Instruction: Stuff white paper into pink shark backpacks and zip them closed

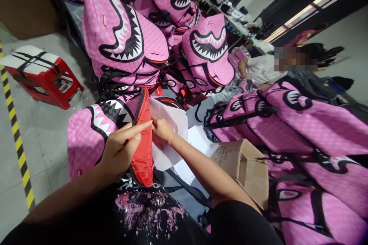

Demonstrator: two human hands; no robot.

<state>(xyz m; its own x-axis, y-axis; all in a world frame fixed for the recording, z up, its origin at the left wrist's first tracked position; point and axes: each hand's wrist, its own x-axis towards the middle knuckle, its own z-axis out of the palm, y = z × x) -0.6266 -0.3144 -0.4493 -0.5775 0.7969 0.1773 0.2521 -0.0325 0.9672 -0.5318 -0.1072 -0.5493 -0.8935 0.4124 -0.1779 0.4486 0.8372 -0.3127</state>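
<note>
A pink checked backpack [83, 134] with a black-and-white shark-mouth print lies before me, its zipped opening spread to show a red lining [143, 145]. My left hand [122, 145] is closed on the backpack at this lining, index finger stretched along it. My right hand [162, 128] has its fingers curled at the lining's right edge, close to the left fingertip. What those right fingers hold is hidden. Around the right hand and wrist is a thin white sheet [172, 118], partly behind the red lining.
More pink backpacks [155, 42] are piled ahead, and others [287, 130] are stacked on the right. An open cardboard box [247, 172] and white papers [189, 157] lie beside my right arm. A red stool [54, 80] stands left on the floor. A person [264, 67] is at the right.
</note>
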